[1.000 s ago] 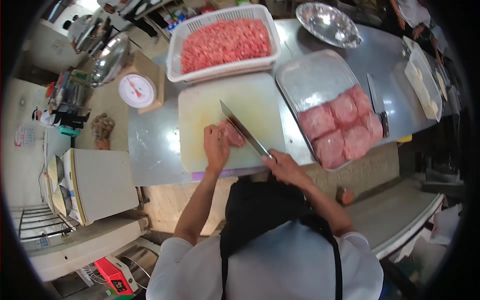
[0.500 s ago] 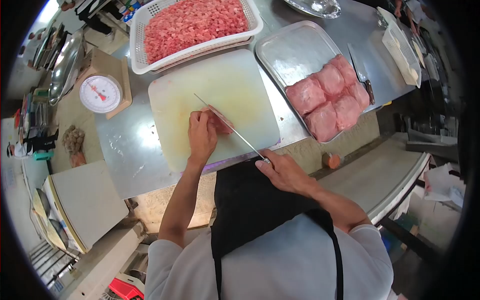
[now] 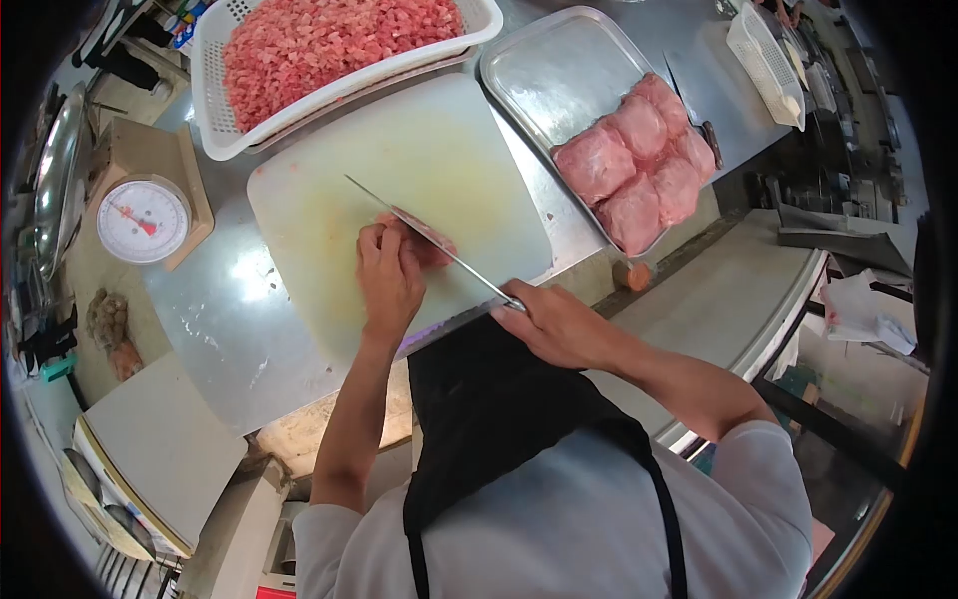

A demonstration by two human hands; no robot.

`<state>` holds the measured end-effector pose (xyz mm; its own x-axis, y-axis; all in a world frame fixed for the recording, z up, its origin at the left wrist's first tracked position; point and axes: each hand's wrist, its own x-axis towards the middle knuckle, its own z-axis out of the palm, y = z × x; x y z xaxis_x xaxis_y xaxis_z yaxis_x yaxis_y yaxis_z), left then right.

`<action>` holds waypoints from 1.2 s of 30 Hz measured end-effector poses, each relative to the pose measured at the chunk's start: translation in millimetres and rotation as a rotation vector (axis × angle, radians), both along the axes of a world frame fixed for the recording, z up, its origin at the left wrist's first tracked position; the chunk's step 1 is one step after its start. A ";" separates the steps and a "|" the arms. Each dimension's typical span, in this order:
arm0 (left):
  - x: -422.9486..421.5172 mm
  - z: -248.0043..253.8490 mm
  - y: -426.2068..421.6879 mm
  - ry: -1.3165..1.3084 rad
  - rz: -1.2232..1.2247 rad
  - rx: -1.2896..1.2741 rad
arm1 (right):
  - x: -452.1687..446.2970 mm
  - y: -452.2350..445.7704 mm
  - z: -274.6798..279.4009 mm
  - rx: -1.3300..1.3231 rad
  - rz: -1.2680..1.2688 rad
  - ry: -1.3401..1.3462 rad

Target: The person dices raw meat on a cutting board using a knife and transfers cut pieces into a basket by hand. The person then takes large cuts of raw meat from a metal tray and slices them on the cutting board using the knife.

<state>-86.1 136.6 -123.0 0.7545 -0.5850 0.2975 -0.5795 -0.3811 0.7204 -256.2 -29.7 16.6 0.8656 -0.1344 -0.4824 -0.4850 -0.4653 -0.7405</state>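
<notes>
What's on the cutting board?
On the cutting board, the left hand holds a piece of meat, with the knife blade across it. The surface directly under the meat and hand is hidden.

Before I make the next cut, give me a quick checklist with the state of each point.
1. Right hand gripping knife handle: ok.
2. Left hand on the meat piece: ok.
3. Meat piece over the cutting board: ok.
4. Left fingertips clear of the blade: cannot tell; they are close and partly hidden.
5. Spare knife away from both hands: ok, beside the tray.
</notes>
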 end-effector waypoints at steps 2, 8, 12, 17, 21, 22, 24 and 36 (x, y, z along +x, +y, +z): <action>-0.6 0.4 0.7 0.017 -0.004 -0.006 | 16.4 9.3 -23.9 -0.055 0.010 -0.034; 0.7 -5.9 2.8 0.074 -0.018 -0.037 | 30.8 17.2 0.1 -0.102 0.003 0.037; -2.1 -4.4 2.6 0.106 -0.003 -0.045 | -6.9 19.1 13.0 -0.189 0.049 0.104; -4.2 -1.2 6.1 0.085 -0.015 -0.071 | 18.4 20.3 -30.9 -0.246 0.064 -0.017; -0.9 -0.6 5.4 0.062 -0.032 -0.043 | 15.5 21.1 -23.2 -0.213 0.049 0.048; 0.2 -2.3 4.0 0.076 -0.036 -0.053 | 11.7 17.6 -16.4 -0.198 0.054 0.096; -0.5 -5.8 7.0 0.107 -0.032 -0.060 | -3.2 12.1 -40.0 -0.158 0.026 -0.013; -2.4 -1.4 5.1 0.113 0.023 -0.009 | 2.3 17.3 22.7 -0.044 -0.034 0.067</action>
